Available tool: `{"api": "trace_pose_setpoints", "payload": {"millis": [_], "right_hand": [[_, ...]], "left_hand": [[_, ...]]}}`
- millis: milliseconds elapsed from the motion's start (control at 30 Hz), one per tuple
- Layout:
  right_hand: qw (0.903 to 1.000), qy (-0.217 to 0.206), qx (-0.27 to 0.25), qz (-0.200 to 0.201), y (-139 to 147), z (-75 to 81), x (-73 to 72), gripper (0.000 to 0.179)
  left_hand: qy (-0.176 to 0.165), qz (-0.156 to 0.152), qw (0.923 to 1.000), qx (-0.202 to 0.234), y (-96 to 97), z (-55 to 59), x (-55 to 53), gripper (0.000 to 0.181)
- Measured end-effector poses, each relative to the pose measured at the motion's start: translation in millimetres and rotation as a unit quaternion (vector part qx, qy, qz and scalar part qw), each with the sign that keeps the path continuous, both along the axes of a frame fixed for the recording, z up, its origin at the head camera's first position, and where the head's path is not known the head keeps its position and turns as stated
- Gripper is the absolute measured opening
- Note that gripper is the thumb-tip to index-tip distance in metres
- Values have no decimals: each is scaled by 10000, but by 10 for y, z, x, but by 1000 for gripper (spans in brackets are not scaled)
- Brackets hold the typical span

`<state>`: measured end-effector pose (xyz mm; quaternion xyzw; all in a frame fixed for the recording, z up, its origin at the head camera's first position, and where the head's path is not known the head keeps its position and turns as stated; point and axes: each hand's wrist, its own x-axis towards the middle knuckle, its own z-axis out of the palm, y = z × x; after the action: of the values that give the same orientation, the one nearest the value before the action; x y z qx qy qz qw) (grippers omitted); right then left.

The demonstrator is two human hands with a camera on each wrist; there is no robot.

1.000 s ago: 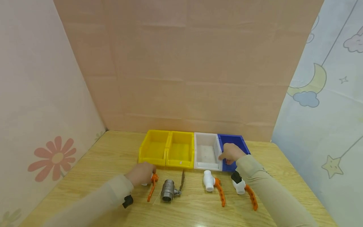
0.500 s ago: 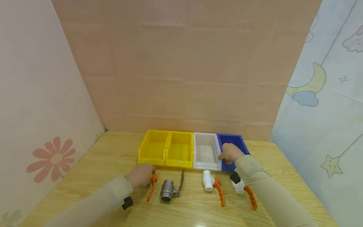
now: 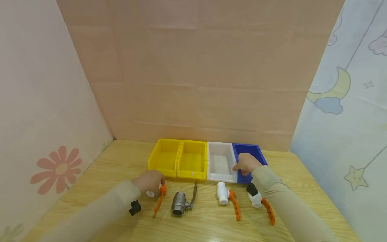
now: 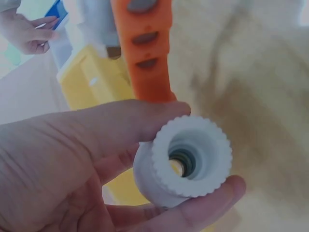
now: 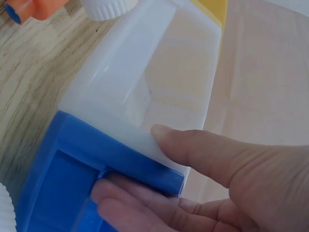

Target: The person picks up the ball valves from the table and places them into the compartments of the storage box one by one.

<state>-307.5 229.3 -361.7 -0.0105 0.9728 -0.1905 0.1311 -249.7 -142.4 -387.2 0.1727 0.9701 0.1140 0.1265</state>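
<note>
In the head view my left hand (image 3: 148, 182) is at the table's left, just in front of the yellow bins. It holds a white ball valve (image 4: 153, 176) with an orange handle (image 4: 145, 53), thumb on one side and fingers on the other; the round threaded-looking opening faces the left wrist camera. My right hand (image 3: 247, 163) is over the blue bin (image 5: 43, 159) and the white bin (image 5: 106, 87). In the right wrist view, its thumb lies on the white side and its fingers curl inside the blue bin, pinching their adjoining walls.
Two yellow bins (image 3: 192, 174) stand left of the white one in the row. A metal ball valve (image 3: 179, 203) and two white valves with orange handles, a middle valve (image 3: 222, 193) and a right valve (image 3: 255, 200), lie on the wooden table (image 3: 199, 228) in front.
My left hand has taken the white valve up slightly; the valve's orange handle has shifted a little left and turned. The right hand keeps its grip on the bin walls.
</note>
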Motion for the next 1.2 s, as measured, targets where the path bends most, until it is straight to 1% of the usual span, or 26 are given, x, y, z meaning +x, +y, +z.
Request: {"api": "trace_pose_setpoints", "payload": {"millis": [133, 267, 367, 433, 500, 567, 700, 767, 833, 900, 1000, 1033, 1100, 1200], "right_hand": [[10000, 34, 40, 77, 7, -2, 9, 22], [9999, 28, 81, 71, 2, -8, 10, 23], [10000, -1, 48, 23, 5, -10, 18, 24], [10000, -7, 33, -7, 9, -6, 27, 24], [10000, -14, -5, -42, 12, 3, 38, 24], [10000, -9, -24, -47, 10, 11, 42, 24], [10000, -29, -70, -42, -11, 18, 39, 23], [9999, -42, -85, -34, -10, 18, 37, 23], [9999, -46, -93, -31, -10, 13, 36, 23], [9999, -52, -115, -56, -7, 8, 36, 23], [9998, -80, -117, -125, -1, -6, 33, 24], [9998, -90, -116, -160, -2, -4, 36, 24], [9997, -91, -97, -186, 2, -10, 37, 24], [9998, -80, -85, -187, -5, -7, 43, 25]], "left_hand": [[-98, 4, 9999, -34, 0, 198, -42, 34], [-71, -65, 9995, -315, -7, 397, -156, 33], [-138, -23, 9993, -344, -11, 569, -252, 33], [-195, -7, 9993, -333, 0, 705, -311, 36], [-271, 66, 9992, -277, 18, 845, -373, 37], [-224, 131, 9993, -261, 34, 984, -438, 39], [-266, 405, 9988, 39, 65, 1271, -514, 42], [-274, 489, 9983, 148, 98, 1394, -548, 40], [-268, 593, 9976, 252, 134, 1490, -585, 38], [-105, 617, 9979, 168, 171, 1551, -635, 35], [124, 706, 9972, 225, 227, 1566, -744, 31], [218, 706, 9969, 256, 245, 1553, -793, 31], [352, 759, 9954, 476, 274, 1496, -895, 29], [595, 758, 9916, 865, 300, 1355, -1058, 28]]}}
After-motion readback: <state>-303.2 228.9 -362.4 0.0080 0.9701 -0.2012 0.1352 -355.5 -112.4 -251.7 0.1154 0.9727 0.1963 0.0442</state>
